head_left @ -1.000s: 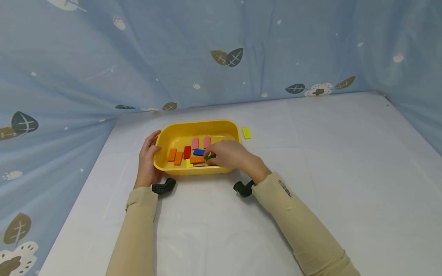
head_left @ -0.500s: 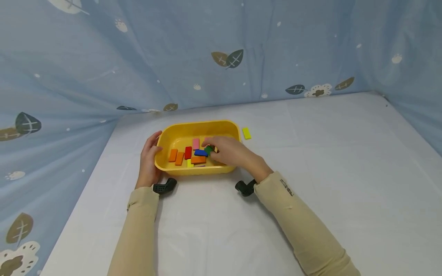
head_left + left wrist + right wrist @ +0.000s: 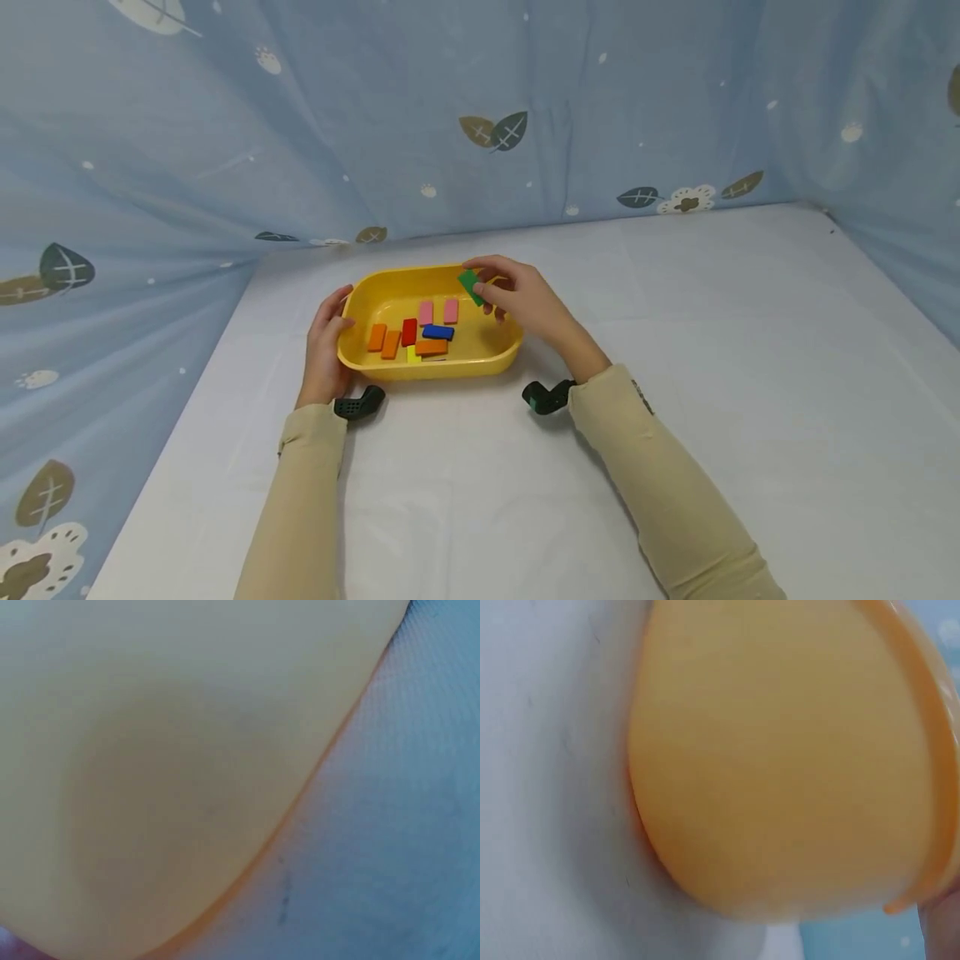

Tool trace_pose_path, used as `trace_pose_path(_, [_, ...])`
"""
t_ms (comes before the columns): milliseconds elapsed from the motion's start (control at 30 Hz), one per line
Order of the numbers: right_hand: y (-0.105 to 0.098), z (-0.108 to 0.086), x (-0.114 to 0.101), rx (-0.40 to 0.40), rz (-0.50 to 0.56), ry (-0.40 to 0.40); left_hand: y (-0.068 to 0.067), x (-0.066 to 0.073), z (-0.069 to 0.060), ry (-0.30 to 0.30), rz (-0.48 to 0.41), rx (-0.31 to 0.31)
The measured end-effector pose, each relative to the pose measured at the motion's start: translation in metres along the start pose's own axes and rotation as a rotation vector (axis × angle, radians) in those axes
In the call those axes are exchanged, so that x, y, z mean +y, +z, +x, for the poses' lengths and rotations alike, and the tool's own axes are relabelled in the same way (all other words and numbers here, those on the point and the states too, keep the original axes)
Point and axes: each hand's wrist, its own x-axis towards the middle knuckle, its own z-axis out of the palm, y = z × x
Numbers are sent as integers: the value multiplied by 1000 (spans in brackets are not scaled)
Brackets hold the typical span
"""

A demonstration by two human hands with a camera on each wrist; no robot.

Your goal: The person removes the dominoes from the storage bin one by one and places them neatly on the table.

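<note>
In the head view, the left hand grips the left end of a yellow tray, thumb over its rim. A green block is pinched by the right hand above the tray's back right part. Inside the tray lie two pink blocks, a red block, a blue block, several orange blocks and a partly hidden yellow block. Both wrist views show mainly the tray's outer wall; a sliver of the right hand shows at the right wrist view's edge.
The tray stands on a white-covered table. A blue curtain with printed leaves rises behind it and along both sides. A dark device is at the left wrist and another at the right.
The right hand has lifted the green block from among the others and moved it up and toward the tray's back right. It now covers where the loose yellow block showed. The left hand stays in place.
</note>
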Motion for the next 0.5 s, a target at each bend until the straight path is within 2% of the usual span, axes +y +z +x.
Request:
trace_pose_path(67, [-5, -4, -5, 59, 15, 9, 0, 0, 0, -1, 4, 2])
trace_pose_path(167, [-14, -4, 0, 138, 44, 16, 0, 0, 0, 0, 12, 1])
trace_pose_path(500, [-42, 6, 44, 323, 67, 71, 0, -1, 1, 7, -5, -5])
